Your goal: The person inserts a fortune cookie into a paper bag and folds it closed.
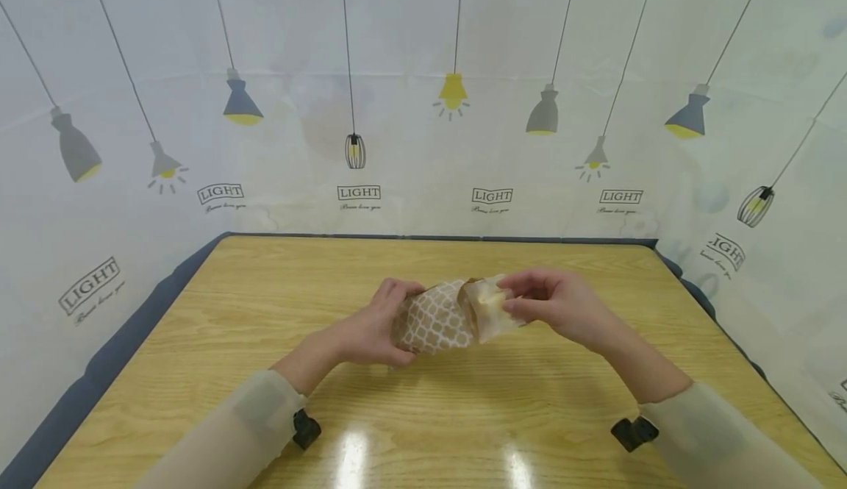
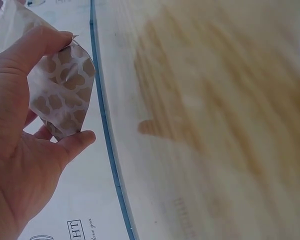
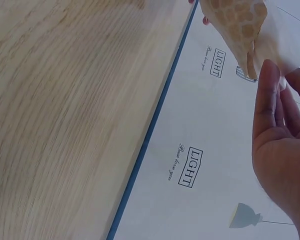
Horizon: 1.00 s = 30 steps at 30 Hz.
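Observation:
A brown paper bag (image 1: pixel 437 318) with a white lattice pattern is held above the table, lying sideways. My left hand (image 1: pixel 379 327) grips its left end, thumb below and fingers above; in the left wrist view that end of the bag (image 2: pixel 65 92) sits between thumb and fingers. At the bag's open right end is a pale, thin, see-through wrapper (image 1: pixel 491 309). My right hand (image 1: pixel 559 307) pinches its outer edge between thumb and fingers. Whether the wrapper is part of the bag or a separate packet, I cannot tell. The bag's inside is hidden.
A wood-grain table (image 1: pixel 265 283) lies under both hands, with a dark blue edge along its back and sides. Behind it hangs a white sheet (image 1: pixel 410 136) printed with lamps and words. A small black device (image 1: pixel 635 432) sits at each cuff.

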Each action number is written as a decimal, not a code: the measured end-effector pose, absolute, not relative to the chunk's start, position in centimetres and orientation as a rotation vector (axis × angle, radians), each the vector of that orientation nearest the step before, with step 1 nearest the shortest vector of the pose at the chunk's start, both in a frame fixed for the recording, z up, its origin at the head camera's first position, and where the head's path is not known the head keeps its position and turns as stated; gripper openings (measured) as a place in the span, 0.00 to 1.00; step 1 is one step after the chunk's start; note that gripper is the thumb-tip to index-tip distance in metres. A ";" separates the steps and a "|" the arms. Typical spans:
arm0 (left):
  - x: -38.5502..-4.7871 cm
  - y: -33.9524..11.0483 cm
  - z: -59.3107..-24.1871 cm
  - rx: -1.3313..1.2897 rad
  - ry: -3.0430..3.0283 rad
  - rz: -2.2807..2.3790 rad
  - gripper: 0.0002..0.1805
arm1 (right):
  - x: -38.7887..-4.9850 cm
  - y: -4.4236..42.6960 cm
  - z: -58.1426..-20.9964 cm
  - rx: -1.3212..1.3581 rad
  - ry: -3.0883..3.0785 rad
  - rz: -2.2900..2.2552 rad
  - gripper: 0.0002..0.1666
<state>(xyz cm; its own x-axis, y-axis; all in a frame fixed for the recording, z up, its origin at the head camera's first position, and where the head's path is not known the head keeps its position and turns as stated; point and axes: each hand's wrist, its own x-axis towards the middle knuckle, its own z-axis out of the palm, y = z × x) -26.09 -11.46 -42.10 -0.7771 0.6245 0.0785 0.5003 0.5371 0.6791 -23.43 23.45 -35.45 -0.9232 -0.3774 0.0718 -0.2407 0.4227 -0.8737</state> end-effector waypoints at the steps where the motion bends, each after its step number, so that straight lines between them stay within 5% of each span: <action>1: -26.1 -11.4 -42.1 0.965 2.597 1.062 0.60 | -23.5 23.3 -35.5 -0.547 2.545 -1.512 0.21; 30: -26.2 -10.8 -42.2 0.955 2.603 1.123 0.58 | -23.7 19.7 -36.6 -0.718 2.831 -1.322 0.13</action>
<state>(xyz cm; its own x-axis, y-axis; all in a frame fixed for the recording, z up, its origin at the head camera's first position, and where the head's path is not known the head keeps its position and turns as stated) -26.22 -10.83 -42.21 -0.7861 0.6085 0.1081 0.4962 0.5170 0.6975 -23.73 19.68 -36.62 -0.8978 -0.3684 0.2415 -0.4216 0.5600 -0.7131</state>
